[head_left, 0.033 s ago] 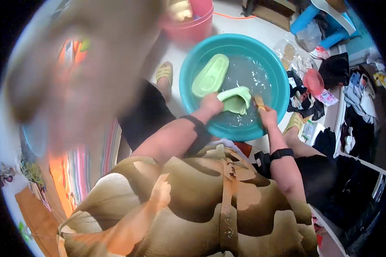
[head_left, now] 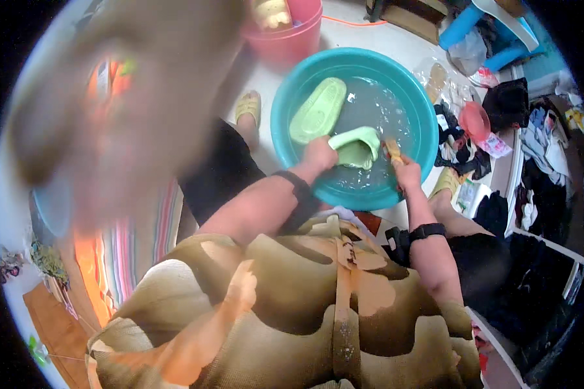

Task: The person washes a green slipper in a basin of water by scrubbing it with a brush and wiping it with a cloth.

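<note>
A wide teal basin (head_left: 280, 129) of cloudy water stands on the floor in front of me. My left hand (head_left: 320, 154) is closed on one end of a pale green slipper (head_left: 359, 144), held tilted over the water with its opening towards me. A matching green slipper (head_left: 318, 111) lies sole up along the basin's left side, touched by neither hand. In my right hand (head_left: 407, 174) is a small tan brush (head_left: 394, 150), closed in the fingers just right of the held slipper. Its bristles are too small to make out.
A pink bucket (head_left: 284, 39) with something cream-coloured inside stands beyond the basin. To the right lie a red bowl (head_left: 474, 122), dark clothes (head_left: 457, 146) and plastic bags (head_left: 468, 55). My feet in yellow slippers flank the basin. A large blurred shape (head_left: 143, 91) covers the upper left.
The brush in my right hand has shifted very slightly, and the basin sits a touch higher in view. Both hands keep their hold.
</note>
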Demonstrator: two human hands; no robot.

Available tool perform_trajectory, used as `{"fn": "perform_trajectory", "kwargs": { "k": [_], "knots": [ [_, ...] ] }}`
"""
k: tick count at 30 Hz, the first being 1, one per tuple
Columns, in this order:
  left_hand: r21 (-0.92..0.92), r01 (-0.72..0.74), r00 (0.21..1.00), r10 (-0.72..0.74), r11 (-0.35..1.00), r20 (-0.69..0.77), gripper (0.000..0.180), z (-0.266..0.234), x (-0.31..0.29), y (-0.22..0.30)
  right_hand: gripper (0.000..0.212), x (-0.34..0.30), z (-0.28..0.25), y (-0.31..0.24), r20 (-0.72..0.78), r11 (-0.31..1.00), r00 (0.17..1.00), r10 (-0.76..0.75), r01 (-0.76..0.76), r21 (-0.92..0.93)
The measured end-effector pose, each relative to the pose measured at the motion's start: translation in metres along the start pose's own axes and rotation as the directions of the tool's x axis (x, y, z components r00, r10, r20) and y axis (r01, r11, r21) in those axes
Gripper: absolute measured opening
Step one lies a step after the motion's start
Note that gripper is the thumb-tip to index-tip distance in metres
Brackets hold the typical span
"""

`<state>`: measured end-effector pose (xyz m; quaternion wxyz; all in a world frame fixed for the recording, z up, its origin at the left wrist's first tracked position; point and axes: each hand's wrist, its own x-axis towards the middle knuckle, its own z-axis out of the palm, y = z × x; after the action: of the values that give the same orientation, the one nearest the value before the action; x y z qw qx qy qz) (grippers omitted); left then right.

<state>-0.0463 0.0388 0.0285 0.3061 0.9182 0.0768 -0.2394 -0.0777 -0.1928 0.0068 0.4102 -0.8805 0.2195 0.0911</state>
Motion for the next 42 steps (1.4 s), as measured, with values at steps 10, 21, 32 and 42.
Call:
{"fn": "perform_trajectory", "kwargs": {
  "k": [10, 21, 32, 42],
  "knots": [
    [-0.023, 0.038, 0.991, -0.040, 0.999, -0.128, 0.038, 0.000, 0.003, -0.008, 0.046, -0.082, -0.031, -0.102, 0.377, 0.932, 0.919, -0.113, -0.034, 0.362],
    [-0.013, -0.137, 0.981, 0.134, 0.990, -0.139, 0.029, -0.005, 0.001, -0.012, 0.040, -0.014, -0.017, -0.042, 0.066, 0.964, 0.993, -0.099, 0.112, -0.239],
    [0.027, -0.074, 0.991, 0.077, 0.997, -0.112, 0.041, -0.001, 0.013, -0.025, 0.043, -0.014, -0.035, -0.039, 0.095, 0.993, 0.995, 0.025, -0.036, 0.114],
    [-0.009, -0.142, 0.980, 0.139, 0.990, -0.142, 0.040, 0.009, 0.008, -0.013, 0.046, -0.058, -0.014, -0.069, 0.310, 0.970, 0.923, -0.227, 0.187, 0.153]
  ]
}}
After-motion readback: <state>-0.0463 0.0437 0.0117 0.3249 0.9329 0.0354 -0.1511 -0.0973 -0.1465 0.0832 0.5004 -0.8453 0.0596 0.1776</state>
